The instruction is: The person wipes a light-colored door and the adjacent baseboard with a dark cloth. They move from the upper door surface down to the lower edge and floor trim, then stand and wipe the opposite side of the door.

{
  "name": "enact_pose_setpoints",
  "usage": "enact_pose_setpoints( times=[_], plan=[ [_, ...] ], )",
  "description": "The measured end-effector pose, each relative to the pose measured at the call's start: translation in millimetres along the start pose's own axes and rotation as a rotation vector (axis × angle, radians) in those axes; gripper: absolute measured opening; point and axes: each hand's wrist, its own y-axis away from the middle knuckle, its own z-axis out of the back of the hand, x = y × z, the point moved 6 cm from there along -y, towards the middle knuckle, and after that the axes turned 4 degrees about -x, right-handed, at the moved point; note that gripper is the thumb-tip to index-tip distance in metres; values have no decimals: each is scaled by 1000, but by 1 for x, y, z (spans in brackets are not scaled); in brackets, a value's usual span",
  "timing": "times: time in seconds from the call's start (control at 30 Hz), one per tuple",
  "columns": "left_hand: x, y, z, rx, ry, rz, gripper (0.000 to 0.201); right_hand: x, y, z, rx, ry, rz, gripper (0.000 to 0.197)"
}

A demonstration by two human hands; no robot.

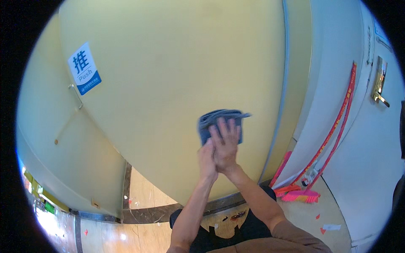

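Observation:
A folded blue-grey cloth is pressed against a large pale yellow door panel. My right hand lies over the cloth, its fingers stretched and spread, holding it to the panel. Close against the right palm and wrist is my left hand, just below the cloth's lower left edge. The left fingers are mostly hidden behind the right hand, so their grip does not show. Some motion blur softens both hands and the cloth.
A blue and white sign and a metal handle are at left. Red-handled brooms with a pink brush head lean at right, near a white door with a gold handle. Scraps, including red pieces, litter the floor.

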Motion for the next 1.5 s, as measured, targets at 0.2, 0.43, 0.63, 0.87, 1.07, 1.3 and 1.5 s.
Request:
enact_pose_setpoints(
  times=[0.2, 0.43, 0.63, 0.87, 1.07, 1.3, 1.5],
  plan=[
    [-48, -5, -22, -139, 297, -149, 44, 18, -53, -2, 85, -103, 228, 46],
    [-13, -26, -82, 91, 29, -20, 35, -54, -46, 30, -76, 21, -40, 47],
    [28, 0, -33, -172, 54, -23, 29, -39, 4, 25, -9, -45, 34, 38],
    [-28, -21, -95, -131, 273, -231, 31, -49, -95, 40, -184, 124, 158, 47],
    [-16, -39, -120, 18, 199, -200, 36, -77, -105, 50, -122, 175, 76, 60],
    [16, -35, -129, 82, 9, -174, 38, -111, -72, 61, -114, 236, -17, 63],
    [66, -12, -100, 69, -111, -48, 34, -130, -4, 56, -5, 267, -107, 62]
  ],
)
